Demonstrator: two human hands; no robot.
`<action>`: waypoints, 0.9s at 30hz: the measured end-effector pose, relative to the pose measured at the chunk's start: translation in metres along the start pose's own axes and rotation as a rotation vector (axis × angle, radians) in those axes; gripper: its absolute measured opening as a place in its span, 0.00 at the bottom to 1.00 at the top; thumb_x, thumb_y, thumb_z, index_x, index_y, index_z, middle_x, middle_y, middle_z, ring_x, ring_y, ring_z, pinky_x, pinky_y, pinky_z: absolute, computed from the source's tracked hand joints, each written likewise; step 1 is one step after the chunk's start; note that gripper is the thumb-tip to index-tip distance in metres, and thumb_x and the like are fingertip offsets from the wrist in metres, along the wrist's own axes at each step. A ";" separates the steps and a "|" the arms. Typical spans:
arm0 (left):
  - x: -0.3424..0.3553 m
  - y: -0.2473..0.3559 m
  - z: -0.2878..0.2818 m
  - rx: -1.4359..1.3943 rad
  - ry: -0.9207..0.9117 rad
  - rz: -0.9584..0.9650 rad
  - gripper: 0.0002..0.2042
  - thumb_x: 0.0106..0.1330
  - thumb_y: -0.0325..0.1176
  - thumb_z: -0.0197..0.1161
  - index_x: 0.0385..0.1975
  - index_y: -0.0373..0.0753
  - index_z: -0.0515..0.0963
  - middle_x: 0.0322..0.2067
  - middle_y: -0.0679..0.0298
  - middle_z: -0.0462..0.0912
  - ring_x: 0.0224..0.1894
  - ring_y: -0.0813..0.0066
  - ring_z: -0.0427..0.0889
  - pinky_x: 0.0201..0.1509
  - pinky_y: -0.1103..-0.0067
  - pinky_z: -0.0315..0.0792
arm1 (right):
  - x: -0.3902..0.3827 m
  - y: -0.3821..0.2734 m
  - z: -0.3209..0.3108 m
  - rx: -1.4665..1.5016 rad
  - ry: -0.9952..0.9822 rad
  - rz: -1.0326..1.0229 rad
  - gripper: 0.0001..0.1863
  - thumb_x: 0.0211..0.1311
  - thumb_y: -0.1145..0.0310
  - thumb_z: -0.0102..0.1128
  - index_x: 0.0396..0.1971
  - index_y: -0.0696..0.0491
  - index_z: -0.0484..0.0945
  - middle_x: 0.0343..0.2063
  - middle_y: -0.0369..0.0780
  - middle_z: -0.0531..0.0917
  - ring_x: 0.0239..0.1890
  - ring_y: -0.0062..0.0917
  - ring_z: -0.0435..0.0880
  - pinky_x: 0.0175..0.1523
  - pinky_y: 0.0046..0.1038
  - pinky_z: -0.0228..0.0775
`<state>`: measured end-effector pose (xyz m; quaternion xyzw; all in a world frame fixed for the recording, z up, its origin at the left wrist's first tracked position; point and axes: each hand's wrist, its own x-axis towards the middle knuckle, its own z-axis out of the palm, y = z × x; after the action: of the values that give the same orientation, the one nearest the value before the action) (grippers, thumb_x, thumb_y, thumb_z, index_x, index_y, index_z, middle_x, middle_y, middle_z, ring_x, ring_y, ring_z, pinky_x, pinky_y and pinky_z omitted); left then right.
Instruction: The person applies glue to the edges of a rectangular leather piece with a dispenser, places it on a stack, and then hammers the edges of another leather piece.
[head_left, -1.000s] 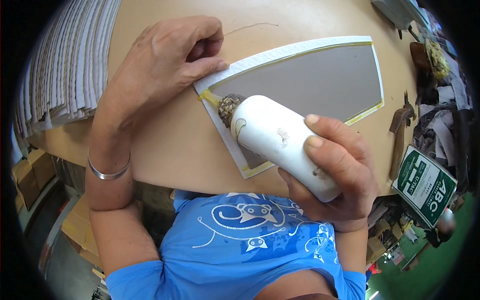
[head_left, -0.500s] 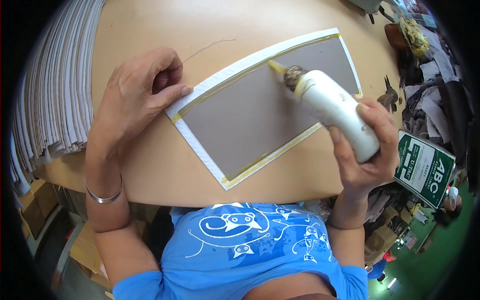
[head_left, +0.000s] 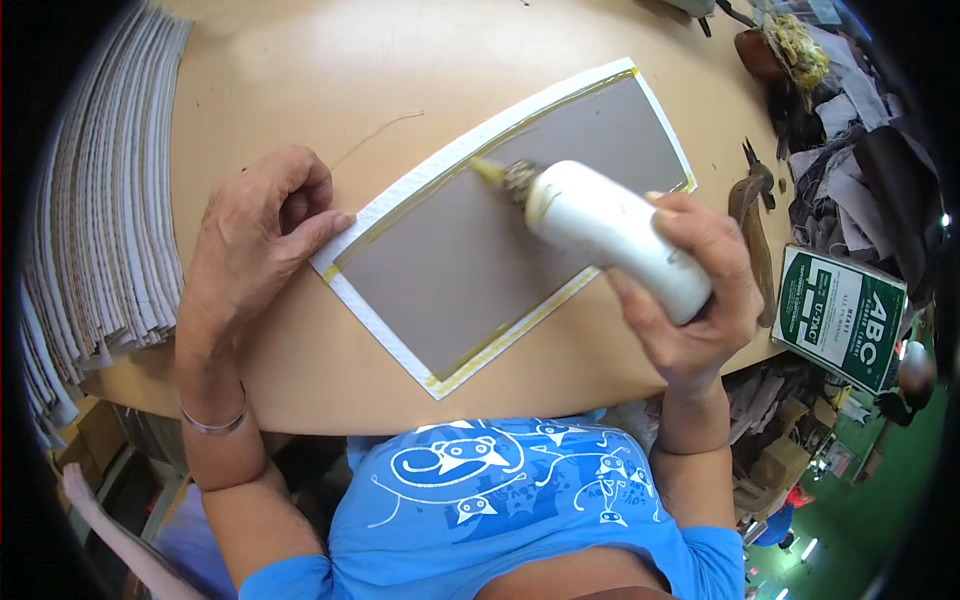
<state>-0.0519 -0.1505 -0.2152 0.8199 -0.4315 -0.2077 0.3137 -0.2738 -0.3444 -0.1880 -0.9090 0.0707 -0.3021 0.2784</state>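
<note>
Bottle [head_left: 620,235] leftward over table [head_left: 300,385], green floor [head_left: 855,530] beyond

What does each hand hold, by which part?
The right hand holds a white cylindrical bottle near its base; the left hand touches a white-edged grey panel with thumb, grip unclear.

I could pass a hand across the worktop's far side [head_left: 275,80], between the stacked sheets [head_left: 110,190] and the grey panel [head_left: 420,270]. The left hand [head_left: 262,235] obstructs the panel's left corner; the right hand [head_left: 705,270], with its white bottle [head_left: 615,225], obstructs the middle. Rightward, scraps [head_left: 850,175], a wooden-handled tool [head_left: 745,225] and a green-and-white box [head_left: 843,320] hem me in.
</note>
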 end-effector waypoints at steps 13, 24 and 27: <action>0.000 0.002 -0.001 0.017 0.000 0.004 0.10 0.46 0.24 0.67 0.22 0.34 0.69 0.18 0.62 0.71 0.19 0.75 0.68 0.24 0.80 0.64 | 0.009 0.042 -0.027 -0.171 0.209 0.179 0.18 0.42 0.76 0.69 0.36 0.60 0.75 0.33 0.41 0.79 0.33 0.24 0.78 0.37 0.23 0.70; 0.000 0.004 0.000 0.014 -0.003 0.021 0.09 0.45 0.23 0.67 0.22 0.35 0.70 0.18 0.63 0.71 0.19 0.76 0.68 0.23 0.80 0.64 | 0.019 0.059 -0.039 0.000 0.315 0.405 0.16 0.46 0.74 0.67 0.37 0.60 0.75 0.31 0.38 0.78 0.31 0.19 0.78 0.34 0.19 0.72; 0.001 0.005 0.000 0.005 0.004 0.021 0.09 0.45 0.23 0.66 0.21 0.35 0.70 0.18 0.64 0.71 0.19 0.76 0.68 0.23 0.80 0.64 | 0.029 0.066 -0.042 0.015 0.342 0.414 0.16 0.47 0.74 0.66 0.37 0.61 0.75 0.31 0.38 0.78 0.31 0.19 0.78 0.31 0.17 0.73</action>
<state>-0.0546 -0.1531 -0.2122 0.8165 -0.4402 -0.2015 0.3146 -0.2720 -0.4278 -0.1819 -0.8089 0.2990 -0.3882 0.3251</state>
